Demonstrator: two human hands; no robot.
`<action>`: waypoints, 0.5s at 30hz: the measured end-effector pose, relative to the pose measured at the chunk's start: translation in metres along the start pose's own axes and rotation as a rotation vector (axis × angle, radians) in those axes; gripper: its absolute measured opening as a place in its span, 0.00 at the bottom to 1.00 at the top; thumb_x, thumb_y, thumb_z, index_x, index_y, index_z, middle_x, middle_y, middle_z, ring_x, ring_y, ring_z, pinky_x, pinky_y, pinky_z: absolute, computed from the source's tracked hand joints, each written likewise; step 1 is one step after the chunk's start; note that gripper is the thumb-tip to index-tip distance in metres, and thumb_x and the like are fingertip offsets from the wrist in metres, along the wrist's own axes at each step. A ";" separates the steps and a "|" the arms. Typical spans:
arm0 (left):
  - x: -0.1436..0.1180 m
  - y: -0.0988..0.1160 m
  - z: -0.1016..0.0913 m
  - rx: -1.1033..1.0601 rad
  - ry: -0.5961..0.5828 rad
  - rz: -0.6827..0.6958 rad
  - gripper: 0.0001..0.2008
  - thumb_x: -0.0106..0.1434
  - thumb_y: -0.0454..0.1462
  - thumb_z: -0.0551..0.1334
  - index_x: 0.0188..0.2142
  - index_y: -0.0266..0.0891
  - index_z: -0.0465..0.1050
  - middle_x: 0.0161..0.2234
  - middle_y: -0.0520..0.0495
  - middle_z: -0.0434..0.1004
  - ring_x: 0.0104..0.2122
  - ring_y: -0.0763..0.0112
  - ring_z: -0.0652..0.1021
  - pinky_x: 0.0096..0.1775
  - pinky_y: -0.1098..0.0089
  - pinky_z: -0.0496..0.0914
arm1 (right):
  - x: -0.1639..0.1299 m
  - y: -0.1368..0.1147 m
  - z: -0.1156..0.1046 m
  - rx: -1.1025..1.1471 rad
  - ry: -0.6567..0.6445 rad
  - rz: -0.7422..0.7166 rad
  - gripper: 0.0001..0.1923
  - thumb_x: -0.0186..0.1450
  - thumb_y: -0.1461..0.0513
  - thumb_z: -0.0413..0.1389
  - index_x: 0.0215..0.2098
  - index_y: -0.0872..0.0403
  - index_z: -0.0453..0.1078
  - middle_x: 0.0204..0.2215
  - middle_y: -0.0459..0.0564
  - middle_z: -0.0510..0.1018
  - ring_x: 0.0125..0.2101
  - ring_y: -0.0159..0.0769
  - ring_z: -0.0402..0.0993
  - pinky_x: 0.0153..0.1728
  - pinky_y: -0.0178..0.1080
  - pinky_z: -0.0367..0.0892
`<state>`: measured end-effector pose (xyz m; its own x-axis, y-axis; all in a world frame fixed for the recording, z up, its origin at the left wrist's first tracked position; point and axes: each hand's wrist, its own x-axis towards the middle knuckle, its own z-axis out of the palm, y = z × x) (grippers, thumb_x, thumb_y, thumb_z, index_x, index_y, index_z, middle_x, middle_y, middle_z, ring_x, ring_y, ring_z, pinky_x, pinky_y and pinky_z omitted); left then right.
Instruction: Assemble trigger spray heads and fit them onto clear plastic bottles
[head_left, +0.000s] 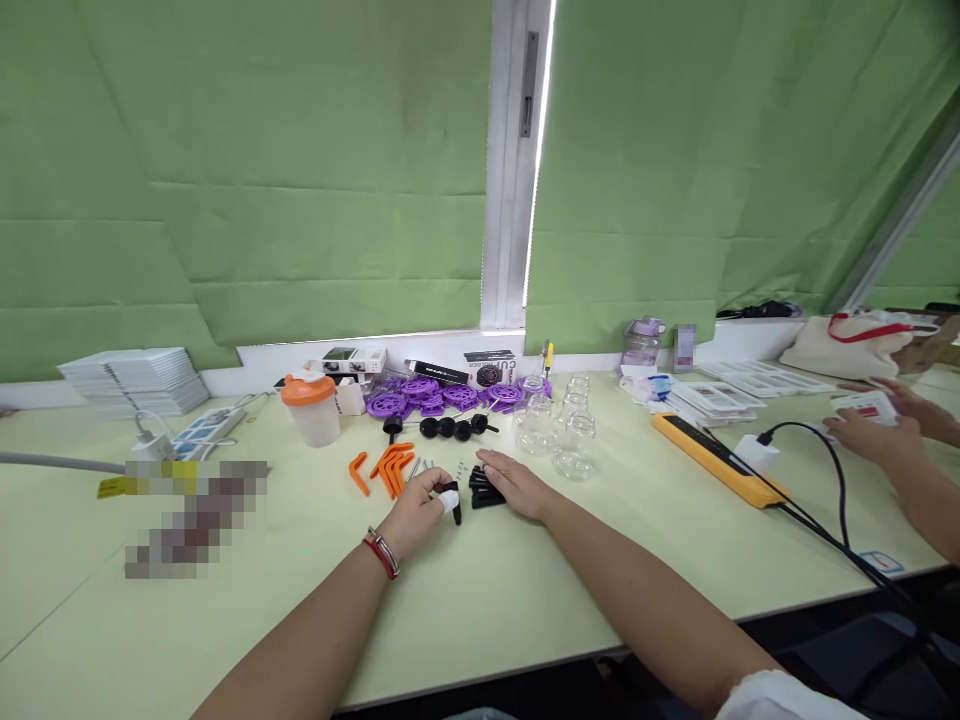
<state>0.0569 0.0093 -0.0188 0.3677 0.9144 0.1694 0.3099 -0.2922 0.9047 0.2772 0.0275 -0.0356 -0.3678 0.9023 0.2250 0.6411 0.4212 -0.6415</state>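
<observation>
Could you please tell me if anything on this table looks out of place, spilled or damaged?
Only something slight: one orange angled piece lies apart, to the left of the bunched orange pieces. The black pieces at the right hand lie close together, and I see no spill or damage.

Bare tabletop [465, 610] at the lower centre of the frame leaves a way in between the forearms [637, 580], stopped at mid-frame by the left hand [420, 512], the right hand [517, 484] and black tubes [486, 492]. Farther up, orange angled pieces [391, 470], black ball-shaped parts [447, 429], purple discs [422, 393] and clear vessels [574, 458] crowd the middle. Right of centre, open table separates the vessels from a yellow power strip [705, 453], with black cables [843, 500] barring the lower right.
</observation>
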 end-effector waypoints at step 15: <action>0.001 0.002 -0.001 0.039 0.021 0.016 0.07 0.54 0.40 0.59 0.29 0.39 0.66 0.28 0.52 0.65 0.27 0.73 0.65 0.29 0.73 0.59 | 0.031 0.008 -0.008 -0.039 0.151 0.229 0.15 0.63 0.63 0.49 0.44 0.52 0.74 0.42 0.48 0.79 0.42 0.37 0.73 0.45 0.36 0.66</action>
<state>0.0569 0.0098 -0.0166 0.3545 0.9151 0.1922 0.3385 -0.3173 0.8859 0.2763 0.0593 -0.0280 -0.1080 0.9766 0.1861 0.7225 0.2057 -0.6600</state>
